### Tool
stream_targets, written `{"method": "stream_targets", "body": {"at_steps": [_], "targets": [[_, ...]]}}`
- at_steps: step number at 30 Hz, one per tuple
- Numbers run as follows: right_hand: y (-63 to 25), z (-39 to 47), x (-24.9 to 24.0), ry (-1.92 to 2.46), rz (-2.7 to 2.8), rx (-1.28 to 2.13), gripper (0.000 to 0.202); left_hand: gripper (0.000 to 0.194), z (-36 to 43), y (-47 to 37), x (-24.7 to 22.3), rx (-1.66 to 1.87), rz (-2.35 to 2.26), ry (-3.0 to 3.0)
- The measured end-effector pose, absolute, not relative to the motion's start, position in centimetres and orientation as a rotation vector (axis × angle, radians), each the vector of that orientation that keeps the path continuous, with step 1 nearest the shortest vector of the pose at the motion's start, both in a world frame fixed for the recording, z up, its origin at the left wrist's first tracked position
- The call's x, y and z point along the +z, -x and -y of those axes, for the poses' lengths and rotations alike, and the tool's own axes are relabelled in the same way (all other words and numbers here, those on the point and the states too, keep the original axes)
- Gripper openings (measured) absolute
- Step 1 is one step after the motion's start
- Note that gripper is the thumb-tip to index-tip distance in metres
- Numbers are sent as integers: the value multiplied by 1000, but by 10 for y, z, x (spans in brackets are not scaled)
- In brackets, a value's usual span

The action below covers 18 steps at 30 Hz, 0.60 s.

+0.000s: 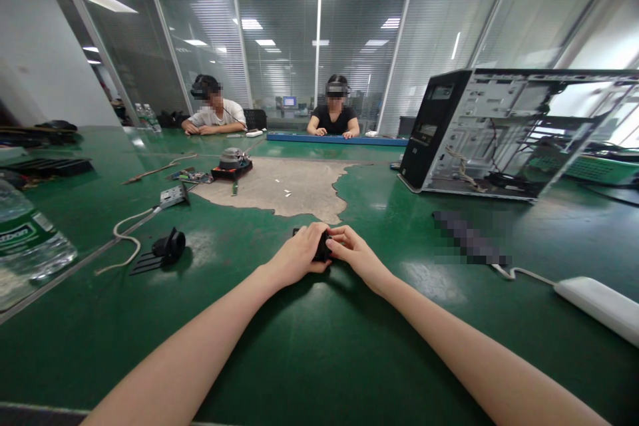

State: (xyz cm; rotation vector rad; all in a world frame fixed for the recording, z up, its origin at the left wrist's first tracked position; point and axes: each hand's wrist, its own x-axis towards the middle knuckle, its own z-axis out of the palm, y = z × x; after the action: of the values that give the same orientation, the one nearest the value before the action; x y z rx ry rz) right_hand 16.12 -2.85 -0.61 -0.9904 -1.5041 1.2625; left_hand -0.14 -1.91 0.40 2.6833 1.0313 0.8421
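Note:
Both my hands meet over the middle of the green table around a small black part (pixel 322 250), whose kind I cannot make out. My left hand (pixel 299 254) is closed over its top and left side, hiding much of it. From the right, my right hand (pixel 353 253) pinches it with thumb and fingers. To the left of my hands lies a black plastic piece (pixel 172 246) with a rounded body and flat prongs.
An opened computer case (pixel 439 136) stands at right. A white power adapter (pixel 599 306) lies nearer. A water bottle (pixel 30 233), a metal bracket (pixel 172 196) and a CPU cooler (pixel 233 163) are at left. Two people (pixel 219 113) sit across the table.

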Motion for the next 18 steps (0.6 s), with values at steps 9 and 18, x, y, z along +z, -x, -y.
{"method": "stream_targets", "body": {"at_steps": [9,18], "targets": [[-164,31,2,894,1561,1374,33,53,20,2,4,841,-1038,-2679],[-162,27,-8,1010,1530,1264,28,55,19,3,3,862,-1005,-2688]]}}
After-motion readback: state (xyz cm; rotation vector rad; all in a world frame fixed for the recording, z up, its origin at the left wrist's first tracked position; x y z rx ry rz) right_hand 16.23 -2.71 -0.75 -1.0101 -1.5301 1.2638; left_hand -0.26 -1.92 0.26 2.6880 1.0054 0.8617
